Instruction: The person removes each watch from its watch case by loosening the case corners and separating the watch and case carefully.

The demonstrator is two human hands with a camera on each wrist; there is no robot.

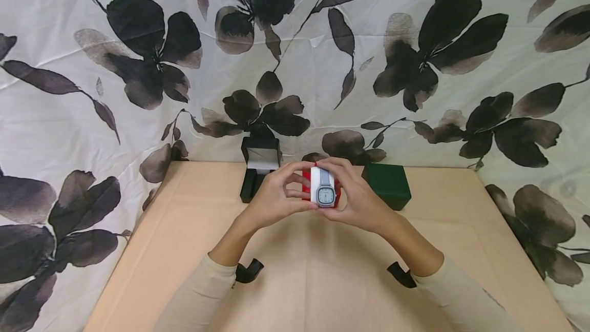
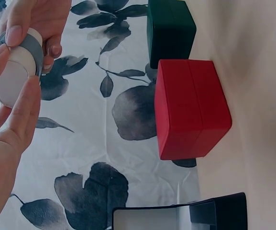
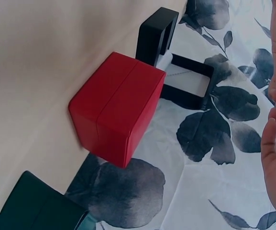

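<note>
A wristwatch (image 1: 325, 195) with a square face and a pale blue strap is wrapped around a white cushion (image 1: 315, 187). It is held up above the table, face towards the head camera. My left hand (image 1: 271, 198) holds the cushion's left end between thumb and fingertips. On the other side, my right hand (image 1: 358, 199) grips the watch and cushion, thumb below and fingers over the top. Up close in the left wrist view, the grey-blue strap (image 2: 32, 50) circles the cushion. Behind the watch, a closed red box (image 2: 188, 110) stands on the table, partly hidden in the head view.
An open black box (image 1: 249, 184) with a pale-lined lid stands left of the hands. To the right sits a closed dark green box (image 1: 388, 186). The boxes are along the back of the beige table (image 1: 295, 291), against a floral cloth (image 1: 313, 81).
</note>
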